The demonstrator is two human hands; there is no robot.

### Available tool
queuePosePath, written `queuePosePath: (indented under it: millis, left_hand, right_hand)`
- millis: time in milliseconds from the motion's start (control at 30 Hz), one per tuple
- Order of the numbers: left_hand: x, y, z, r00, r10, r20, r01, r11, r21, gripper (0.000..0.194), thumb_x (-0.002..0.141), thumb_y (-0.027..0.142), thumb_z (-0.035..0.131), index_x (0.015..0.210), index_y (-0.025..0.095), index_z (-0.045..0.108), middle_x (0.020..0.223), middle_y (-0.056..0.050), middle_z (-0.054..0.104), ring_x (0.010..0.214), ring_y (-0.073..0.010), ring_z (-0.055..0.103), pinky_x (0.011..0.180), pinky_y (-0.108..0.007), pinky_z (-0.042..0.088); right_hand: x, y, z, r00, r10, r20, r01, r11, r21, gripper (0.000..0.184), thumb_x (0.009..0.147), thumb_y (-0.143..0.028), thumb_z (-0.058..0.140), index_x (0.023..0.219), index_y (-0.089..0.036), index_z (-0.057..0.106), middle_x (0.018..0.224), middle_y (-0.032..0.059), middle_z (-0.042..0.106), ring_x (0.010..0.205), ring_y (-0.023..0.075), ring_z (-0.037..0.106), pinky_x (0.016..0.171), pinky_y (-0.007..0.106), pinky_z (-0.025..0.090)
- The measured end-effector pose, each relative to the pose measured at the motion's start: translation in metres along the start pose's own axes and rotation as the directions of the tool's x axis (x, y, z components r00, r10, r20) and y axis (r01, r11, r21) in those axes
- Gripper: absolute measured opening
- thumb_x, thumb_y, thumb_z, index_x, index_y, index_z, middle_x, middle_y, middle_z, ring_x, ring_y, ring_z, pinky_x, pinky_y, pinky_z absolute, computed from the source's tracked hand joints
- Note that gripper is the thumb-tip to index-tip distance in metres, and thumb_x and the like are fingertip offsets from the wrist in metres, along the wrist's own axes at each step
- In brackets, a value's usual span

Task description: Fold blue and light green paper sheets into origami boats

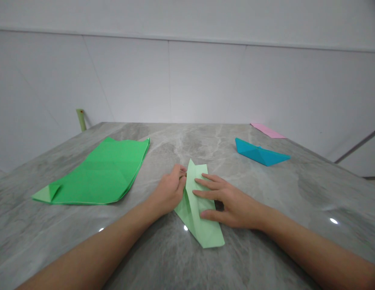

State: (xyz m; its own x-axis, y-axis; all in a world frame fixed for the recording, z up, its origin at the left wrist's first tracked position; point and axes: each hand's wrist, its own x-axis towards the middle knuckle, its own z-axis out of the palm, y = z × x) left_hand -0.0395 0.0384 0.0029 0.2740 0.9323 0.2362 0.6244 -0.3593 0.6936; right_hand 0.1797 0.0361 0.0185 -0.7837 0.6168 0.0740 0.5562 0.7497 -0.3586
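Mint paper (194, 207) lies under the right hand (228, 201), left hand (172, 190) apparently pinching it.

On the left of my view I see a stack of bright green sheets (101, 171), its near left corner folded over to show a paler side. To the right I have a blue folded paper boat (262, 154), and farther off at the table's far right edge, a flat pink sheet (268, 131). Beneath them I make out a grey marbled tabletop (296, 189); behind it, a white wall (202, 80). Far left, a slim yellow-green object (81, 119) stands by the edge.
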Motion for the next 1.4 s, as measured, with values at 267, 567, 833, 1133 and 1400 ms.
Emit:
queuePosePath:
  millis: [267,567,833,1133,1400]
  left_hand:
    - [-0.002,0.004,-0.002,0.976,0.143,0.162,-0.165,0.978,0.131,0.022,0.083,0.016,0.057,0.101,0.018,0.069,0.121,-0.008,0.066,0.116,-0.0242,0.059,0.105,-0.043,0.041]
    - [-0.005,-0.004,-0.002,0.944,0.253,0.210,-0.277,0.957,0.092,0.025,0.083,0.016,0.058,0.107,0.017,0.067,0.145,-0.013,0.043,0.137,-0.0261,0.039,0.113,-0.041,0.034]
    - [-0.006,-0.005,0.000,0.946,0.287,0.148,-0.295,0.955,0.034,0.007,0.080,0.011,0.059,0.082,0.016,0.064,0.146,-0.013,0.040,0.137,-0.0275,0.039,0.114,-0.043,0.033]
    - [-0.006,-0.004,0.004,0.966,0.229,0.117,-0.237,0.970,0.058,0.008,0.081,0.014,0.060,0.078,0.017,0.067,0.142,-0.012,0.045,0.135,-0.0266,0.041,0.113,-0.040,0.034]
    - [-0.003,0.001,0.001,0.976,0.177,0.129,-0.187,0.980,0.069,0.008,0.079,0.014,0.063,0.076,0.017,0.070,0.141,-0.014,0.047,0.133,-0.0284,0.045,0.111,-0.041,0.037]
  right_hand:
    - [-0.001,0.004,0.000,0.999,-0.053,0.011,0.052,0.998,0.032,0.045,0.088,-0.052,0.058,0.126,-0.030,0.064,0.153,0.0113,0.037,0.144,0.0335,0.026,0.116,0.056,0.019]
    - [0.002,0.006,-0.001,0.996,-0.083,-0.042,0.084,0.996,0.025,0.031,0.091,-0.044,0.056,0.118,-0.034,0.068,0.153,0.0070,0.036,0.147,0.0273,0.017,0.117,0.054,0.015]
    - [0.001,0.008,-0.001,0.996,-0.066,-0.062,0.068,0.997,0.029,0.031,0.088,-0.043,0.061,0.117,-0.034,0.069,0.157,0.0061,0.029,0.147,0.0320,0.016,0.116,0.057,0.016]
    - [-0.001,-0.002,-0.005,0.988,-0.152,0.013,0.152,0.988,0.000,0.028,0.087,-0.040,0.063,0.112,-0.033,0.072,0.157,0.0057,0.030,0.147,0.0326,0.014,0.117,0.058,0.008]
    - [-0.007,-0.014,-0.004,0.987,-0.133,0.084,0.131,0.991,0.032,0.029,0.084,-0.041,0.066,0.113,-0.040,0.070,0.162,-0.0017,0.010,0.147,0.0378,-0.003,0.114,0.062,0.002]
